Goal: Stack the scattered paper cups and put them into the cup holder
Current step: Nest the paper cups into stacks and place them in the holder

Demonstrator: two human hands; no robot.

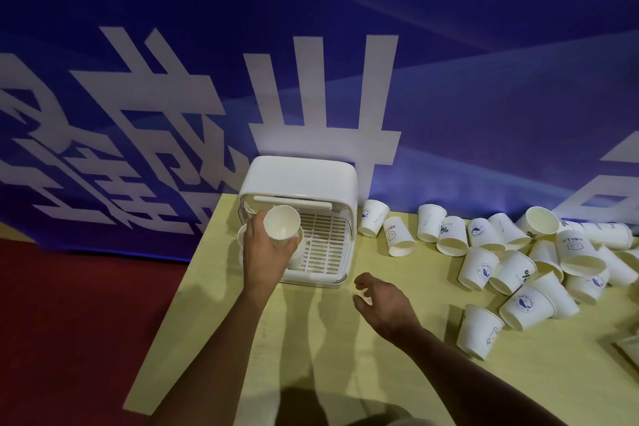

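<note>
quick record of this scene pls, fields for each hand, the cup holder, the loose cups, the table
left hand: grips one paper cup, mouth toward the camera, over the cup holder's tray
right hand: open, holds nothing, above the table
cup holder: white box, slatted tray showing, far left of the table
loose cups: many, mostly on their sides, right of the holder
table: yellow

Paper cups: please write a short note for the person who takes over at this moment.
The left hand grips a paper cup above the left side of the cup holder.
The right hand is open, holds nothing, over the table.
Done: a few cups seem already inside the holder, under the left hand.
Left to do: the many scattered cups lying at the table's right.
</note>
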